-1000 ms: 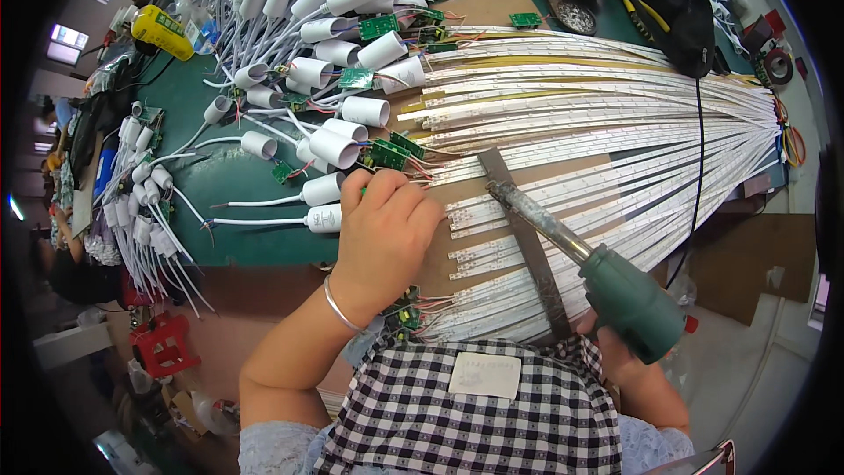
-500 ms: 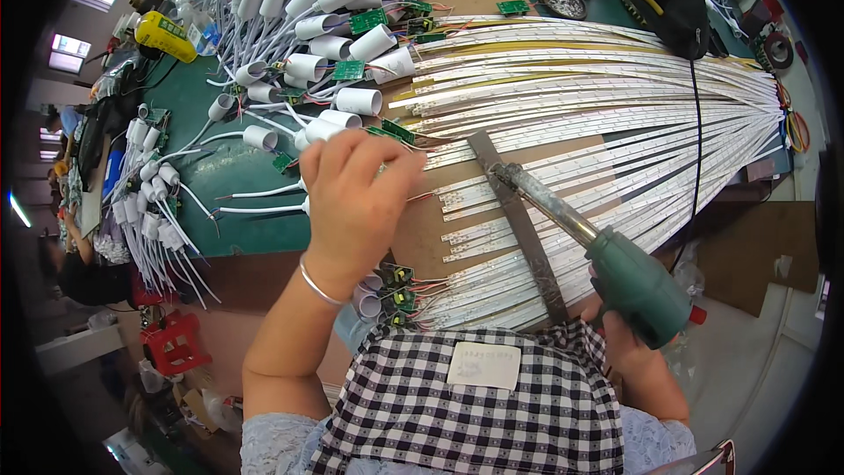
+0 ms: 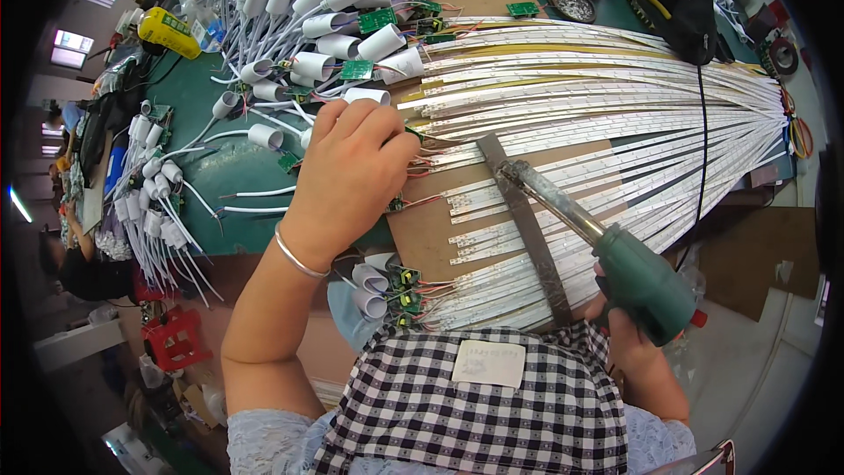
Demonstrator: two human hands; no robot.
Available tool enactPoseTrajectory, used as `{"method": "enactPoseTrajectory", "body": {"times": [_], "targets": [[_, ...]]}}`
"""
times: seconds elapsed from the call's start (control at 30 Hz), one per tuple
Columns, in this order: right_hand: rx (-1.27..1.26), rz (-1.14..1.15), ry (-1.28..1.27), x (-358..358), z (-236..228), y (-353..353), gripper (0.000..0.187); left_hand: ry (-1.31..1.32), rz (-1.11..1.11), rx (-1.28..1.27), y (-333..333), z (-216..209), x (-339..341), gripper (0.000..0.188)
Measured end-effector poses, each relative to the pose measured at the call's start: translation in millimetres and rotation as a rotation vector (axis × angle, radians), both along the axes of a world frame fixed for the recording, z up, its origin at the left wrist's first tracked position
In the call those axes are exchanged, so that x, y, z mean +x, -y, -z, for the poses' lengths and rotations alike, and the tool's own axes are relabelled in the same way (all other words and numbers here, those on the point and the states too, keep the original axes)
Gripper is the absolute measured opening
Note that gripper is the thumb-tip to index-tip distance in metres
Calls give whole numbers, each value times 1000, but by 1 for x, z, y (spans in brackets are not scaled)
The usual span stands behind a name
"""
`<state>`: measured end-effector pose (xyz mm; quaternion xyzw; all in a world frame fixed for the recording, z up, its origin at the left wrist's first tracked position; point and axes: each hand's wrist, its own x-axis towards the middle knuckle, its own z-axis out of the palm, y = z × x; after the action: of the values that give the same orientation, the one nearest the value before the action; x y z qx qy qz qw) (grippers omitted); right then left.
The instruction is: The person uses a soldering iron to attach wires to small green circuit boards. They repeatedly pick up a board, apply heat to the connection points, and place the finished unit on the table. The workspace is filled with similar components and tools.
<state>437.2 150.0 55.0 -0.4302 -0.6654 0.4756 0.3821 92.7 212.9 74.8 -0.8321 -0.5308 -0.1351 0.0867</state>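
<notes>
Table: green top (image 3: 220,169), spread full under my work.
Strips: white LED strips (image 3: 563,114), fanning out to my right.
Iron: green-handled soldering iron (image 3: 646,286), gripped in my right hand (image 3: 629,343), tip above the dark bar (image 3: 532,237) crossing the strips.
Left hand (image 3: 352,158): fingers curled down beside the strips' wired ends; can't tell what they hold.
Tubes: white (image 3: 381,41), crowding beyond my knuckles.
Boards: green circuit boards (image 3: 358,69), wired among the tubes.

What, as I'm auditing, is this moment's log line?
left hand: at white tubes, grip hidden; right hand: holding green-handled tool; dark bar: across white strips
</notes>
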Motion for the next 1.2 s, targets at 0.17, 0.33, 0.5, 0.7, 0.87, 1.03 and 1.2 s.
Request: {"method": "enactPoseTrajectory", "body": {"times": [0.17,0.33,0.5,0.7,0.87,1.03,1.2], "targets": [[-6,-29,52,3,-2,-2,24,194,-43,-231,5,-8,0,15],[-8,28,-19,-7,-6,-4,25,108,11,19,-9,0,12,15],[34,-80,-2,6,0,-7,33,110,-30,106,-14,-3,7,15],[-94,-13,-63,0,2,-2,49,273,-274,127,3,-17,-55,9],[-95,49,-98,-3,3,-2,47,532,-512,196,34,-23,-113,9],[-102,73,-107,-16,-4,-2,47,443,-334,-82,56,3,-121,16],[-120,24,-70,-12,-5,1,47,447,-292,-11,47,24,-102,19]]}}
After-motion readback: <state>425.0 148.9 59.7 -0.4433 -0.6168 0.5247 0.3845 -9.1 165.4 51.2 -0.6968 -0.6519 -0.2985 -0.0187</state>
